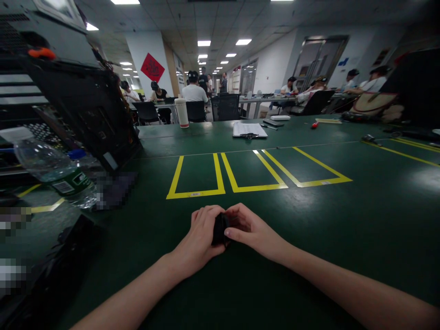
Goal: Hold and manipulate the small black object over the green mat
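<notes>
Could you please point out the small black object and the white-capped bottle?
Small black object (219,229): head view, middle of its exposed surface.
White-capped bottle (51,167): head view, middle of its clear body.

Ceiling lights (244,41) run deep into the room

Through my remote feed I see rectangular fixtures set in a tiled ceiling (227,25), receding in rows. Left of centre, a white column (134,50) carries a red diamond-shaped decoration (152,67), with a wood-toned panel (169,55) behind its edge. On my right, a white wall (275,59) leads to metal-framed doors (314,59). Black office chairs (228,107) stand near farther tables (264,99), beyond a dark green tabletop (309,220).
</notes>
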`<action>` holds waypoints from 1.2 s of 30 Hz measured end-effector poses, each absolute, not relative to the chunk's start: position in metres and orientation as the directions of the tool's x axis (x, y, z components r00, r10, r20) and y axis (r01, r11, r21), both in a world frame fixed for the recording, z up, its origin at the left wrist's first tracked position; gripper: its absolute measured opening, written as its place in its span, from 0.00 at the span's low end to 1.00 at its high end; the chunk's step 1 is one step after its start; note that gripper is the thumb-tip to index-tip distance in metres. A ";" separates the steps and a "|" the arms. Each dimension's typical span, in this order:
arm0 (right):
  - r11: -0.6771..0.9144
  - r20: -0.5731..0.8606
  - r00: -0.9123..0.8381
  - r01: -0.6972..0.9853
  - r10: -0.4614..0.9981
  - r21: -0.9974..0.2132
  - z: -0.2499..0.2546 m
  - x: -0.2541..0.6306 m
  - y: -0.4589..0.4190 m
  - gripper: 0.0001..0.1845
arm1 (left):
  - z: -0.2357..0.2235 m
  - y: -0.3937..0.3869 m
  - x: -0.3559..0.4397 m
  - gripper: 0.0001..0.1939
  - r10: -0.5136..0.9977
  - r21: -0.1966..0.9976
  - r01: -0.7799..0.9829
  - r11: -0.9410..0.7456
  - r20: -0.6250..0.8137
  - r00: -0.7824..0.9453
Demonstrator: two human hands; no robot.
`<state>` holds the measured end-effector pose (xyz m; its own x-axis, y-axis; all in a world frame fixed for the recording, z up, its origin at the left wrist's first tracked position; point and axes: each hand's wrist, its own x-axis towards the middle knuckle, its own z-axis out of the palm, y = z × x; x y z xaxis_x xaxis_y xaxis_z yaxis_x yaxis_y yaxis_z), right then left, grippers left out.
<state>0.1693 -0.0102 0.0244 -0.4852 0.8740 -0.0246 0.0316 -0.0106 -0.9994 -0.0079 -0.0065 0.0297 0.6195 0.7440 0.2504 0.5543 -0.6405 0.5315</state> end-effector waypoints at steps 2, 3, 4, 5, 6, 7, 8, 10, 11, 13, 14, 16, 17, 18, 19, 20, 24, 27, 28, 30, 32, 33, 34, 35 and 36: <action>-0.014 -0.038 -0.498 0.052 0.866 -0.999 0.026 0.170 -0.011 0.15 | 0.030 -0.006 -0.008 0.28 0.746 0.534 0.556 -0.637 0.245 0.619; -0.007 -0.031 -0.508 0.049 0.861 -0.999 0.026 0.170 -0.011 0.15 | 0.030 -0.007 -0.008 0.28 0.747 0.534 0.558 -0.635 0.243 0.618; 0.005 -0.017 -0.518 0.040 0.855 -0.999 0.026 0.171 -0.011 0.15 | 0.029 -0.007 -0.008 0.28 0.747 0.534 0.557 -0.636 0.245 0.619; 0.022 0.004 -0.526 0.028 0.851 -0.999 0.026 0.171 -0.012 0.15 | 0.029 -0.007 -0.008 0.29 0.747 0.536 0.556 -0.635 0.242 0.619; 0.041 0.027 -0.529 0.015 0.848 -0.999 0.026 0.171 -0.012 0.16 | 0.029 -0.007 -0.009 0.29 0.747 0.537 0.555 -0.635 0.243 0.619; 0.055 0.044 -0.533 0.004 0.845 -0.998 0.026 0.171 -0.012 0.17 | 0.029 -0.007 -0.009 0.29 0.747 0.537 0.555 -0.635 0.244 0.619; 0.062 0.057 -0.534 -0.008 0.843 -0.998 0.025 0.171 -0.012 0.17 | 0.029 -0.007 -0.009 0.30 0.746 0.535 0.555 -0.637 0.247 0.618; 0.051 0.062 -0.538 -0.035 0.841 -0.998 0.024 0.171 -0.012 0.15 | 0.028 -0.007 -0.009 0.30 0.739 0.522 0.554 -0.648 0.258 0.622; 0.037 0.057 -0.539 -0.048 0.840 -0.998 0.024 0.170 -0.012 0.14 | 0.028 -0.007 -0.009 0.29 0.736 0.518 0.553 -0.653 0.261 0.625; 0.014 0.038 -0.529 -0.049 0.848 -0.999 0.025 0.170 -0.012 0.13 | 0.027 -0.007 -0.009 0.29 0.733 0.517 0.551 -0.655 0.260 0.628; 0.008 0.024 -0.518 -0.033 0.855 -0.999 0.025 0.169 -0.011 0.13 | 0.027 -0.007 -0.009 0.29 0.735 0.519 0.550 -0.654 0.263 0.625; -0.001 -0.011 -0.503 0.021 0.864 -1.000 0.026 0.170 -0.011 0.14 | 0.026 -0.006 -0.009 0.29 0.739 0.523 0.549 -0.652 0.272 0.617; -0.002 -0.022 -0.506 0.041 0.862 -0.999 0.027 0.170 -0.011 0.14 | 0.026 -0.006 -0.009 0.29 0.739 0.525 0.549 -0.651 0.272 0.617; 0.000 -0.024 -0.517 0.047 0.855 -0.999 0.027 0.171 -0.011 0.15 | 0.026 -0.006 -0.009 0.29 0.740 0.526 0.549 -0.649 0.270 0.616; 0.008 -0.016 -0.535 0.042 0.845 -0.999 0.027 0.172 -0.012 0.15 | 0.026 -0.006 -0.009 0.29 0.741 0.528 0.551 -0.646 0.264 0.617; 0.022 0.003 -0.550 0.028 0.835 -0.999 0.027 0.172 -0.012 0.16 | 0.026 -0.007 -0.009 0.29 0.742 0.530 0.552 -0.644 0.256 0.620; 0.064 0.072 -0.568 -0.033 0.820 -0.997 0.025 0.174 -0.013 0.19 | 0.028 -0.007 -0.009 0.30 0.734 0.523 0.549 -0.652 0.254 0.630; 0.033 0.053 -0.555 -0.046 0.830 -0.998 0.024 0.172 -0.012 0.14 | 0.026 -0.006 -0.009 0.29 0.735 0.520 0.549 -0.655 0.269 0.623; 0.024 0.043 -0.547 -0.042 0.836 -0.999 0.024 0.172 -0.012 0.13 | 0.026 -0.006 -0.009 0.29 0.738 0.522 0.550 -0.652 0.269 0.619; 0.016 0.025 -0.528 -0.021 0.849 -1.000 0.024 0.171 -0.010 0.14 | 0.026 -0.006 -0.009 0.28 0.743 0.529 0.553 -0.644 0.262 0.615; 0.017 0.018 -0.524 -0.007 0.852 -1.000 0.024 0.171 -0.009 0.16 | 0.026 -0.006 -0.009 0.29 0.741 0.528 0.552 -0.645 0.257 0.620; 0.022 0.025 -0.531 -0.011 0.847 -1.000 0.023 0.171 -0.009 0.17 | 0.027 -0.006 -0.009 0.29 0.740 0.525 0.552 -0.648 0.261 0.620; 0.027 0.033 -0.545 -0.019 0.838 -0.999 0.023 0.172 -0.009 0.17 | 0.027 -0.006 -0.009 0.29 0.739 0.523 0.551 -0.650 0.267 0.618; 0.033 0.044 -0.558 -0.030 0.829 -0.999 0.023 0.172 -0.009 0.18 | 0.027 -0.006 -0.009 0.29 0.738 0.522 0.550 -0.652 0.271 0.618; 0.038 0.055 -0.569 -0.042 0.821 -0.998 0.023 0.173 -0.009 0.18 | 0.027 -0.006 -0.009 0.30 0.737 0.521 0.550 -0.653 0.270 0.619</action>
